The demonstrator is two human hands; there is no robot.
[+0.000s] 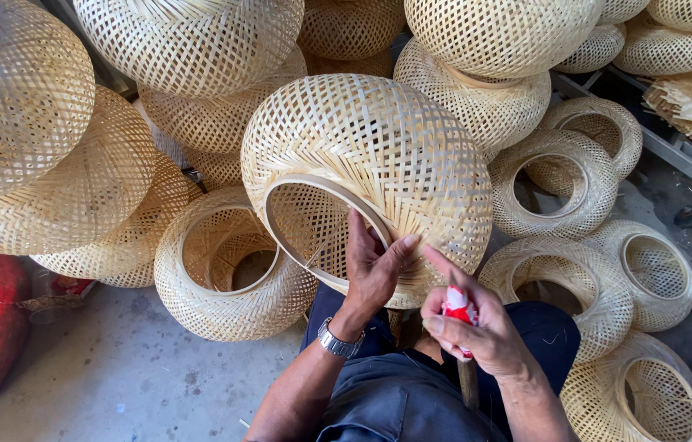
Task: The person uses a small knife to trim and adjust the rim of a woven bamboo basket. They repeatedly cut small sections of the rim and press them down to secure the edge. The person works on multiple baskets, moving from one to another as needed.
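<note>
Bamboo strips, pale and thinly woven, make up the rounded basket shade [370,164] that rests against the person's knees, its open mouth turned toward the camera and ringed by a flat wooden hoop [321,196]. It looks light for its bulk and springy rather than rigid — the open weave would likely dent or snap under a hard squeeze, so the hoop at the rim seems the soundest place to take hold, with the loose strip ends near it treated gently. The left hand [374,274], a metal watch [338,340] on its wrist, lies half open against the rim, fingers pressed to the hoop's inner edge and the thumb stretched over the weave outside it. The right hand [477,323] is curled closed around a small red-and-white tube [460,307], forefinger pointing up at the weave just beside the left thumb. Many more woven shades [231,270] are heaped all around — some stacked behind, some lying open-mouthed on the grey concrete floor [133,376] to either side of the dark trousers [395,401].
</note>
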